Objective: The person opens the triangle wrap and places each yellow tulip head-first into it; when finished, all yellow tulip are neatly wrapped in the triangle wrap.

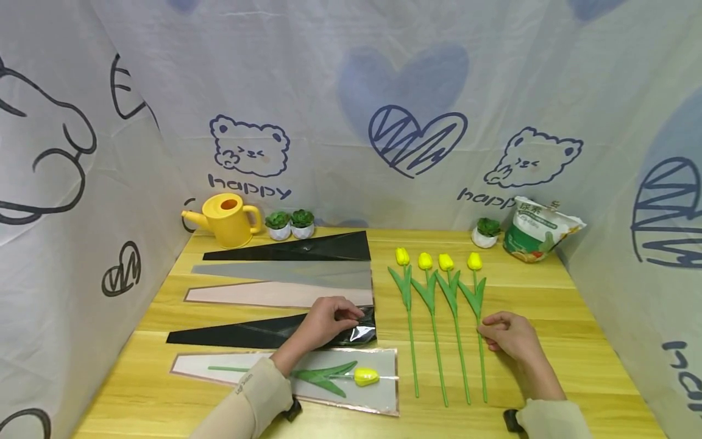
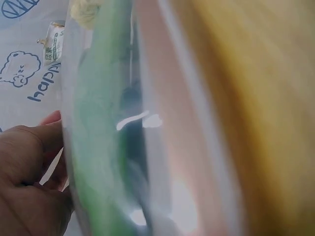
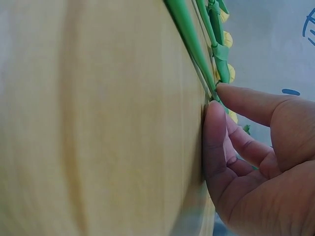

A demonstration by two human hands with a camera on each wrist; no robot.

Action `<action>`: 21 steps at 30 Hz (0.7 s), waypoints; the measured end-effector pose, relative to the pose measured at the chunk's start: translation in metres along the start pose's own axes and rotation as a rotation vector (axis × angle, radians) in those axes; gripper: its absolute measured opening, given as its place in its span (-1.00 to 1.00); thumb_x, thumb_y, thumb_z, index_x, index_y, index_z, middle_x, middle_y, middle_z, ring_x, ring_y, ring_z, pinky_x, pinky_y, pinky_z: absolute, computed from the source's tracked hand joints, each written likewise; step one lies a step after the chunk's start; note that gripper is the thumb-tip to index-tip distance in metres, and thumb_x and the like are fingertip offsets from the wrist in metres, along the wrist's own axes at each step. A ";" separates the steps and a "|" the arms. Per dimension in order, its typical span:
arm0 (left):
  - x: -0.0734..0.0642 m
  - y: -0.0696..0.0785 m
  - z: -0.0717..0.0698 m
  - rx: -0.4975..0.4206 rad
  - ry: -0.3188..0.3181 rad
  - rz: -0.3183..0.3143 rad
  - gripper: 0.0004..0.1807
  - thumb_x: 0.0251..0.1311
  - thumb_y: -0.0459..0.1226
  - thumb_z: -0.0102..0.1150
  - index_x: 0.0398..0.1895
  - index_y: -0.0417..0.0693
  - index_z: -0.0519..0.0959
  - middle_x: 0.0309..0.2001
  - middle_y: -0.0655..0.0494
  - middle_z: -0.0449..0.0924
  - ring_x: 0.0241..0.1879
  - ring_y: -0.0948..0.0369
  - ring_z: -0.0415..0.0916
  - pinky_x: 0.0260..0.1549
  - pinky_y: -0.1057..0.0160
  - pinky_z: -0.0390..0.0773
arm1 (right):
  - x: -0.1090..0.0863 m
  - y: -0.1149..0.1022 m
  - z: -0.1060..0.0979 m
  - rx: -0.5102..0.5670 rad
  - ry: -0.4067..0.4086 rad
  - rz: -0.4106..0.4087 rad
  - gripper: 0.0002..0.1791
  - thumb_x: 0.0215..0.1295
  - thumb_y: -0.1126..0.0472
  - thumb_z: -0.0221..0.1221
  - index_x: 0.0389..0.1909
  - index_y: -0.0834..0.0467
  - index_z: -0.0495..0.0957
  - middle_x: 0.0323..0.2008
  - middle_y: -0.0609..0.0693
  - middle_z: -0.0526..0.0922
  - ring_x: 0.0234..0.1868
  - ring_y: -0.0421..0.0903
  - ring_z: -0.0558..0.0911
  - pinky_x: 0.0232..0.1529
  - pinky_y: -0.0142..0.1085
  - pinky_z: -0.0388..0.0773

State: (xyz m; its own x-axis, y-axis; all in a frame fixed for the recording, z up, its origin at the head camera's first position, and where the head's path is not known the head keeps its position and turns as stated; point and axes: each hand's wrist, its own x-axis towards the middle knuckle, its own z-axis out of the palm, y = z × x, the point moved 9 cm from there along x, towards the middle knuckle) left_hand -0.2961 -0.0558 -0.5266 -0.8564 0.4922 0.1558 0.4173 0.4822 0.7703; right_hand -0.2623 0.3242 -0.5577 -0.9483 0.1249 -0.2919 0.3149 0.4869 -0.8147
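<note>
Bagged: one tulip (image 1: pixel 366 377); remaining: four tulips (image 1: pixel 446 262).
Pinched by right hand (image 1: pixel 510 335), right of front black bag (image 1: pixel 236 334): stem (image 1: pixel 483 373). Grip of left hand (image 1: pixel 326 320): cannot tell.

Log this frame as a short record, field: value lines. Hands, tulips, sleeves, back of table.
left: left hand at the wide end of the near black sleeve; pinching or only touching, unclear
right: right hand pinches the stem of the rightmost loose tulip
loose_count: four, yellow, side by side
sleeved: one yellow tulip in the nearest sleeve
other_sleeves: far black sleeve, grey sleeve, pale pink sleeve
table_back: yellow watering can, three potted plants, green-and-white bag
</note>
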 end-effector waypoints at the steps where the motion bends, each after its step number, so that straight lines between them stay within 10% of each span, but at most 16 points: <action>1: 0.000 0.000 0.000 0.002 -0.002 -0.002 -0.83 0.26 -0.39 0.41 -0.11 -0.05 0.80 -0.27 0.14 0.74 -0.30 0.32 0.64 -0.27 0.37 0.65 | 0.000 0.000 0.000 0.001 0.001 0.000 -0.63 0.38 0.26 0.32 0.04 0.47 0.56 -0.38 0.06 0.73 -0.42 -0.11 0.68 -0.38 -0.30 0.71; 21: -0.001 -0.004 0.004 -0.017 -0.052 -0.014 -0.85 0.34 -0.36 0.34 -0.11 -0.02 0.80 -0.22 0.15 0.72 -0.25 0.31 0.62 -0.21 0.36 0.63 | 0.007 -0.006 0.006 -0.032 0.014 0.017 -0.60 0.29 0.26 0.39 -0.01 0.46 0.55 -0.45 0.05 0.74 -0.55 -0.13 0.69 -0.47 -0.29 0.68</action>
State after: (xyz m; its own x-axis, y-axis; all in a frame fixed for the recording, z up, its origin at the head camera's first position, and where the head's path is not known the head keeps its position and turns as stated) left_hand -0.2955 -0.0552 -0.5326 -0.8449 0.5229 0.1132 0.4000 0.4768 0.7827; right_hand -0.2711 0.3166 -0.5578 -0.9432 0.1452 -0.2987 0.3299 0.5120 -0.7931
